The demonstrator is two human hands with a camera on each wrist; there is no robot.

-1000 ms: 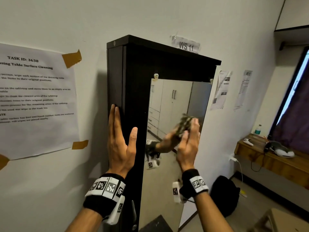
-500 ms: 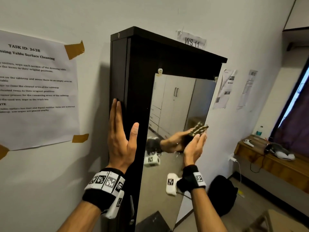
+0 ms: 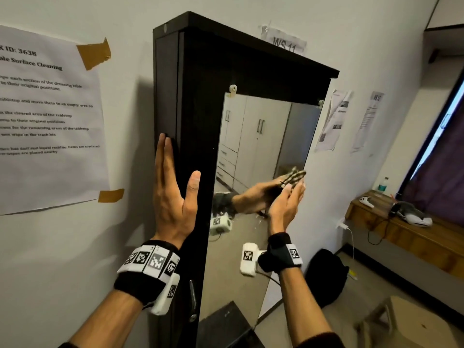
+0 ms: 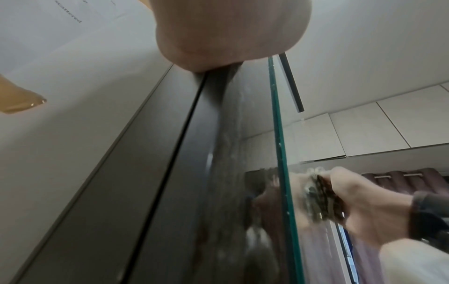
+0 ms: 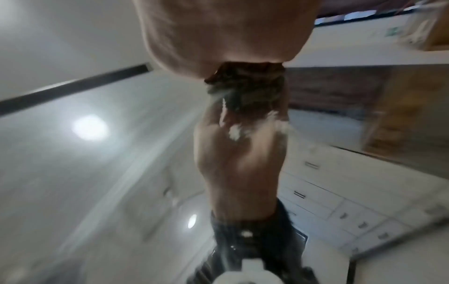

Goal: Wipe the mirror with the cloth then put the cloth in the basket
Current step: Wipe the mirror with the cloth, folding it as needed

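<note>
A tall mirror (image 3: pixel 256 136) is fixed to the front of a dark cabinet (image 3: pixel 195 96). My right hand (image 3: pixel 288 199) presses a brown patterned cloth (image 4: pixel 326 198) flat against the glass near the mirror's right edge, fingers straight. The cloth (image 5: pixel 245 84) bunches under my palm, and its reflection shows beside my fingers in the head view. My left hand (image 3: pixel 173 192) lies flat on the cabinet's left side, thumb on the front face, holding nothing. No basket is in view.
A taped task sheet (image 3: pixel 47 116) hangs on the wall left of the cabinet. At the right, a wooden shelf (image 3: pixel 401 229) carries a bottle and controllers. A black bag (image 3: pixel 326 277) sits on the floor and a stool (image 3: pixel 411 322) stands at the bottom right.
My right hand has slid the cloth rightward across the glass to the mirror's right edge. The left hand has stayed on the cabinet's side.
</note>
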